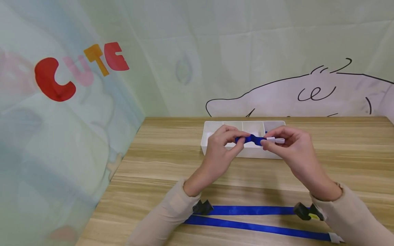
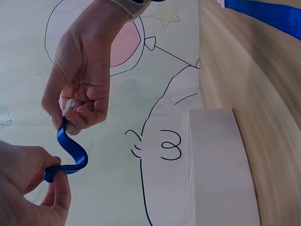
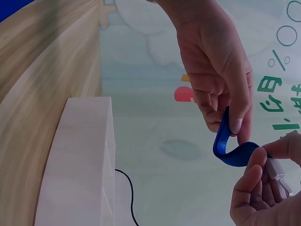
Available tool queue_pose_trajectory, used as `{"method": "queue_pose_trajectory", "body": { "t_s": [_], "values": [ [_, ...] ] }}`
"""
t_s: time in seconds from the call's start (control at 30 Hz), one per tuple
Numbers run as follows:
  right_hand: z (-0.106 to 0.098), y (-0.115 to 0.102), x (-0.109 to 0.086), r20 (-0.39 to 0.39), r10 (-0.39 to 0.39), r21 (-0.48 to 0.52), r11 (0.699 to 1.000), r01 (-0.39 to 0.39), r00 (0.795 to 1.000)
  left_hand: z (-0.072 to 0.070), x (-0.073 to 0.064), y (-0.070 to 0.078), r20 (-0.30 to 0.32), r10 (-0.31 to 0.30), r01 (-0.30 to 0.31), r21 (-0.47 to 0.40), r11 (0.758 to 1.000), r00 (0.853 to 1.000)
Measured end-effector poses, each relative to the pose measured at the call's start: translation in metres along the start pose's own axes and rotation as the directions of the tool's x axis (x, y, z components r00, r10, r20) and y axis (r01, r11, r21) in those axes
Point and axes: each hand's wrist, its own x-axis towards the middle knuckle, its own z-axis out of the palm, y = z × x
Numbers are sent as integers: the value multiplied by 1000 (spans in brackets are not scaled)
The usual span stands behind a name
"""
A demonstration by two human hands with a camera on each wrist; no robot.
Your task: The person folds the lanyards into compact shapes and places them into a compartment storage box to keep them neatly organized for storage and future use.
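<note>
A short folded stretch of blue lanyard strap [image 1: 256, 139] bends in an S between my hands, over a white divided tray [image 1: 258, 153]. My left hand [image 1: 220, 147] pinches one end between thumb and fingers. At the other end my right hand [image 1: 295, 147] pinches the strap beside its white plastic fitting [image 3: 276, 168], which ends in a small loop [image 1: 279, 140]. The left wrist view has the left hand [image 2: 35, 188] low and the right hand [image 2: 82, 70] above it, the strap [image 2: 77, 153] curving between them.
Nearer on the wooden table [image 1: 147, 171] lie two lengths of blue strap [image 1: 252, 210], the lower one with a white end piece [image 1: 335, 237]. Black pieces [image 1: 203, 207] sit by both cuffs. Something blue shows in the tray's right compartment, mostly hidden. Printed cloth hangs behind.
</note>
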Motion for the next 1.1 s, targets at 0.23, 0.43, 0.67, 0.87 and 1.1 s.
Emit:
{"method": "queue_pose_trajectory", "body": {
  "t_s": [0.23, 0.43, 0.67, 0.87, 1.1],
  "values": [
    [2, 0, 0, -13, -14, -54, 998, 13, 1000, 0, -1, 3, -6, 20, -20, -44, 999, 1000],
    [4, -1, -1, -16, -31, -107, 994, 29, 999, 1, -1, 6, -19, 29, -30, -100, 995, 999],
    [6, -2, -1, -12, -31, -88, 996, 29, 999, 2, -1, 8, -50, 45, -53, -164, 985, 998],
    [7, -3, 0, 8, -46, -46, 998, 46, 999, 2, 0, 10, -45, 53, -61, -206, 977, 998],
    [8, -4, 1, 30, -76, -42, 996, 78, 997, 4, 1, 11, -35, 38, -45, -251, 967, 999]
  ]
}}
